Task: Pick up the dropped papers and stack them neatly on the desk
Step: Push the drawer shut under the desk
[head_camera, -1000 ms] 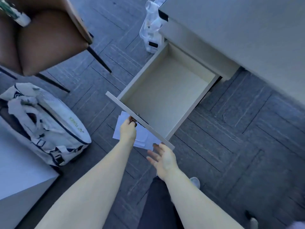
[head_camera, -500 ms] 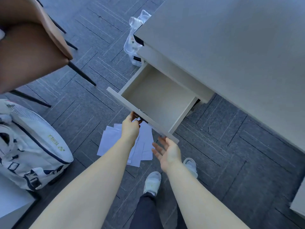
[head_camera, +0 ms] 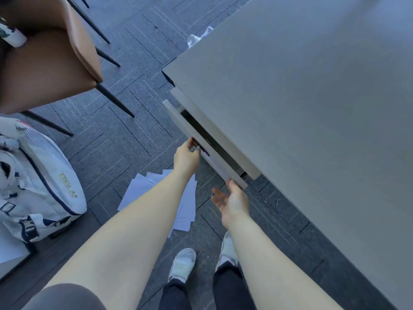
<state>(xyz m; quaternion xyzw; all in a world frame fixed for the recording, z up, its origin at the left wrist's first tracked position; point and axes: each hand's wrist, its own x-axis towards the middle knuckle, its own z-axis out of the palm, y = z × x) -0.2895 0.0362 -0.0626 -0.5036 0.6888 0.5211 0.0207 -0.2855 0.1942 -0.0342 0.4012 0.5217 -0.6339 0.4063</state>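
Note:
Several white papers [head_camera: 143, 189] lie fanned out on the grey carpet below the desk's drawer, partly hidden by my left forearm. My left hand [head_camera: 186, 156] is closed on the handle of the drawer front [head_camera: 214, 162], which stands only a narrow gap out from the desk [head_camera: 312, 108]. My right hand [head_camera: 232, 201] is open, palm up, with its fingertips touching the near end of the drawer front. The desk's grey top fills the right of the view.
A brown chair [head_camera: 44, 63] with black legs stands at the upper left. A white sports bag [head_camera: 38, 184] sits on the floor at the left. A clear plastic bag [head_camera: 196, 38] peeks out behind the desk corner. My feet in white shoes [head_camera: 182, 264] stand near the papers.
The drawer has gone from wide open to almost closed, pushed in by my left hand on its handle. My view has risen, so more of the papers and the desk top show.

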